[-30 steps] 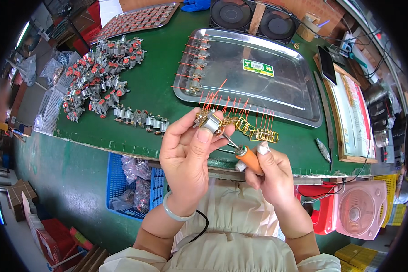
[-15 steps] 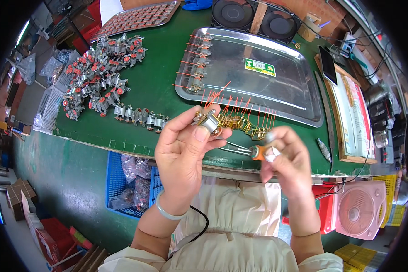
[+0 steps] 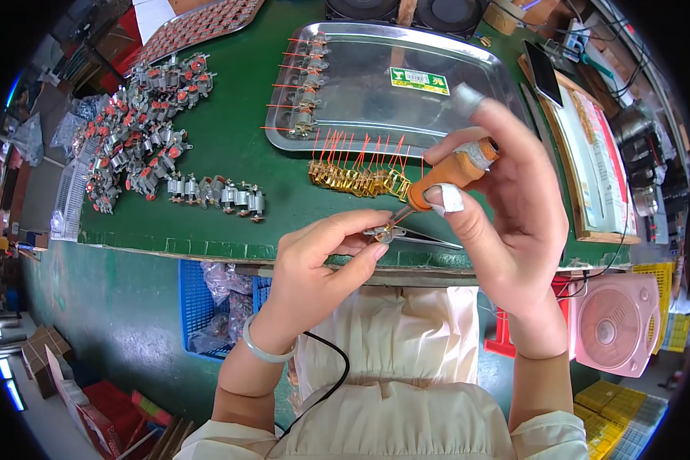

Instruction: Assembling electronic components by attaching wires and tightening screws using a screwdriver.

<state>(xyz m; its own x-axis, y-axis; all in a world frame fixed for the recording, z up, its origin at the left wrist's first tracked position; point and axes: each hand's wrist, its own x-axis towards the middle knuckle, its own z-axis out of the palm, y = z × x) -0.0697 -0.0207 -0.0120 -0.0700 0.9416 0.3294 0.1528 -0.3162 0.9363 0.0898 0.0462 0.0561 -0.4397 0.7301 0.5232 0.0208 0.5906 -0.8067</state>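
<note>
A person's left grip (image 3: 314,264) is closed on a small metal motor (image 3: 385,235), pinched at the fingertips just above the near edge of a green surface (image 3: 241,92). The right grip (image 3: 521,222) is clamped on the orange handle of a screwdriver (image 3: 441,181), thumb on one side and a finger on the other, the shaft slanting down to the motor; whether the tip touches cannot be told. The motor sits at the left thumb's tip, below and to the left of the right grip. Beyond the hands, brass frames (image 3: 353,179) with upright red wires stand bunched in front of a metal tray (image 3: 376,107), which carries a column of motors (image 3: 307,96) along its left side. Farther left lies a heap of motors (image 3: 134,142).
</note>
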